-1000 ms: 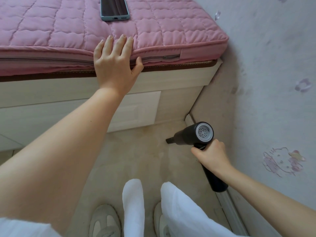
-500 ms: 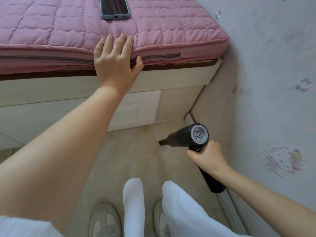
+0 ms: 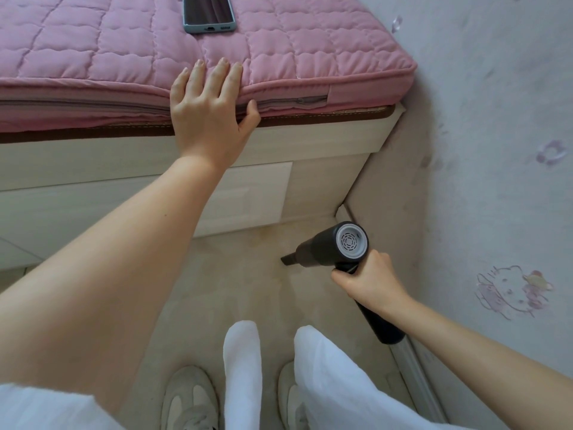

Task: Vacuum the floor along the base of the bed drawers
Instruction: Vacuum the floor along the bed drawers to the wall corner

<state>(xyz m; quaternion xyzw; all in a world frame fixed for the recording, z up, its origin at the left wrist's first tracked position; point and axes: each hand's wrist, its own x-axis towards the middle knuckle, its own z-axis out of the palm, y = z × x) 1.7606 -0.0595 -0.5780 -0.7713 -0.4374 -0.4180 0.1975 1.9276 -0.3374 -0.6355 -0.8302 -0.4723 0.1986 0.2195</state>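
Note:
My right hand (image 3: 369, 283) grips the handle of a black handheld vacuum (image 3: 328, 248). Its narrow nozzle points left and down at the beige floor (image 3: 235, 274), a short way in front of the pale wooden bed drawer (image 3: 251, 197). The vacuum's grey vented rear cap faces the camera. My left hand (image 3: 207, 116) lies flat, fingers spread, on the edge of the pink quilted mattress (image 3: 310, 51), above the drawer. My left forearm hides much of the drawer front.
A phone (image 3: 208, 13) lies on the mattress near its far edge. A wall (image 3: 480, 150) with cartoon stickers closes the right side, with a skirting strip (image 3: 412, 361) along its base. My two shoes (image 3: 189, 398) and white trouser legs stand on the floor below.
The vacuum and my right hand have slid left along the floor, away from the corner by the wall. My left hand has stayed on the mattress edge.

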